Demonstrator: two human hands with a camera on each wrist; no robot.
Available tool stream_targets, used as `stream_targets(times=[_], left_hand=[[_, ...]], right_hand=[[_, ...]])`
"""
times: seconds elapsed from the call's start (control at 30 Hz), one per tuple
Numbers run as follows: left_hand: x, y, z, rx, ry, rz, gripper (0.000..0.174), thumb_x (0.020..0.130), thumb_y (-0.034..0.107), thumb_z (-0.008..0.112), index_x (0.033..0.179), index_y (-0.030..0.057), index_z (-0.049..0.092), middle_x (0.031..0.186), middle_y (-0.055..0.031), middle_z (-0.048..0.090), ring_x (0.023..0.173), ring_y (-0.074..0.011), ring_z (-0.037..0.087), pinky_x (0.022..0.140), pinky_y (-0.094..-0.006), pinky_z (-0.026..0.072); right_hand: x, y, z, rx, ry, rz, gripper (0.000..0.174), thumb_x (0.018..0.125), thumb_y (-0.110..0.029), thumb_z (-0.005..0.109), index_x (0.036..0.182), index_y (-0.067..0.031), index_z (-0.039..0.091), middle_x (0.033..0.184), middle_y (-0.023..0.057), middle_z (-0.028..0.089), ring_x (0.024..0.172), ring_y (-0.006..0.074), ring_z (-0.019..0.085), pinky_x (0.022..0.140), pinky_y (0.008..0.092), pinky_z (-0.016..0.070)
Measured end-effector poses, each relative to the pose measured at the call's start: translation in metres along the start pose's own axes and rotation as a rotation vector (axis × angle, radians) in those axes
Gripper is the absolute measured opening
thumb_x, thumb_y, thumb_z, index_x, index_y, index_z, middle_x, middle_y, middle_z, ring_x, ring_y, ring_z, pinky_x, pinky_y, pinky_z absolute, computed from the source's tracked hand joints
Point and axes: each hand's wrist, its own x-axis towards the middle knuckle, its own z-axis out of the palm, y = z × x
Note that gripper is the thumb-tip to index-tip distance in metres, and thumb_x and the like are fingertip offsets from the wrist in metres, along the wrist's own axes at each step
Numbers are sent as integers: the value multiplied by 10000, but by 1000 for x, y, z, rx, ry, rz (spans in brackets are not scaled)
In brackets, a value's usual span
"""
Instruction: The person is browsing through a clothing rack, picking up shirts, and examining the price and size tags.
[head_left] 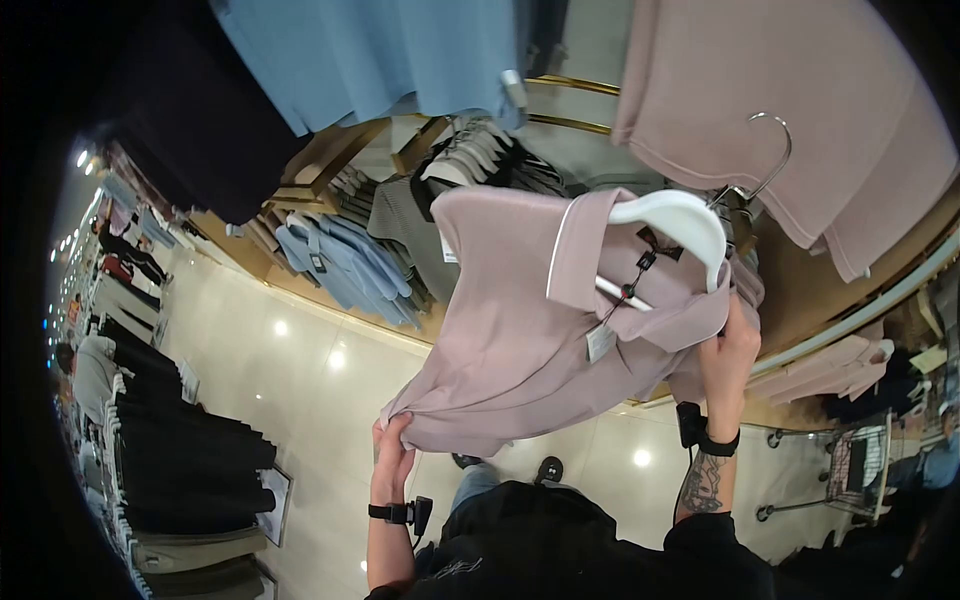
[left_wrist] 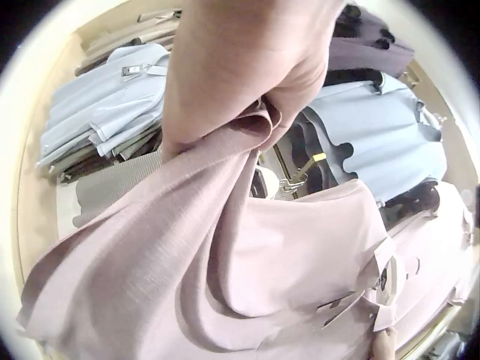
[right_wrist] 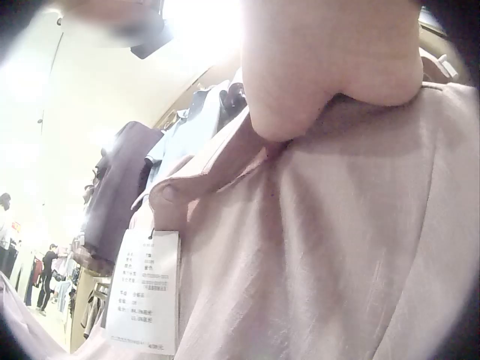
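Observation:
A pink collared shirt (head_left: pixel 510 330) is stretched sideways between both hands, with a white hanger (head_left: pixel 680 225) inside its collar, the metal hook free of any rail. At the lower left, the left hand (head_left: pixel 393 445) pinches the hem; in the left wrist view that hand (left_wrist: pixel 247 75) has cloth bunched in its fingers. The right hand (head_left: pixel 732 345) grips the shirt beside the collar, its fingertips hidden by cloth. A white tag (head_left: pixel 601 342) hangs from the neck, and in the right wrist view the printed tag (right_wrist: pixel 142 292) lies below the right hand (right_wrist: pixel 330 67).
Blue shirts (head_left: pixel 370 50) and pink shirts (head_left: pixel 800 100) hang above on gold rails. Folded or hung blue shirts (head_left: pixel 345 265) fill a lower shelf. Dark trousers (head_left: pixel 185 440) hang at the left, and a cart (head_left: pixel 850 465) stands at the right. People are in the far left aisle.

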Motion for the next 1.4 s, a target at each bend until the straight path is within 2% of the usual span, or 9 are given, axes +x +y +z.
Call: stream_targets(times=[0.1,0.27,0.4,0.67,0.9,1.0,1.13,1.23,1.4], left_hand=[[18,-8,-25,-15,27,65,264,955,66,646,1203,-20,625,1178,-133,691,1111,-259,674,977,-400,554],[43,0,-82,-108,65,117,224,1029,124,583,1216,2,603,1180,-128,685,1081,-261,684,936,-410,590],[59,45,-149,-126,233,114,306,1045,168,560,1292,-12,547,1208,-161,669,1093,-308,684,960,-457,591],[84,145,-308,-241,192,78,524,1061,416,435,1343,-12,542,1368,-173,606,1243,-333,618,1056,-485,528],[73,198,-388,-510,259,72,354,985,244,496,1205,-1,626,1200,-147,694,1111,-286,674,978,-432,566],[91,194,-455,-492,-93,152,274,964,129,516,1180,-3,622,1116,-133,704,996,-258,712,852,-379,616],[103,223,-432,-278,365,262,199,929,10,503,1084,13,628,1034,-134,715,918,-263,728,804,-386,633],[124,244,-456,-417,327,267,174,961,44,516,1089,33,634,1010,-112,719,929,-246,722,813,-370,626],[163,283,-524,-544,247,327,246,899,189,475,996,28,634,962,-121,700,934,-293,700,899,-465,584]], right_hand=[[-4,-26,19,5,-44,-41,159,833,-77,668,949,-4,588,687,224,553,636,440,571,561,458,440],[-21,-83,69,56,-174,-100,257,849,-114,662,1066,16,617,765,242,592,700,460,592,600,472,454],[-28,-166,120,133,-209,-100,184,846,-99,656,978,5,580,765,241,587,719,476,581,599,481,448],[-50,-313,223,170,-285,-150,153,847,-86,659,874,-12,527,732,194,578,663,427,589,572,458,451],[-79,-400,290,177,-425,-153,169,840,-120,681,882,-10,560,729,185,590,653,399,610,581,450,463],[-83,-434,315,225,-460,-174,171,838,-132,685,872,-11,568,725,181,594,650,396,611,583,446,467],[-85,-469,353,273,-470,-248,167,833,-136,688,856,-16,574,711,171,597,652,396,614,588,444,474],[-86,-497,389,314,-509,-300,169,829,-148,691,835,-27,574,697,163,595,649,388,616,589,442,475],[-90,-560,473,364,-523,-377,168,812,-171,701,811,-59,575,699,139,609,655,364,633,582,439,484]])
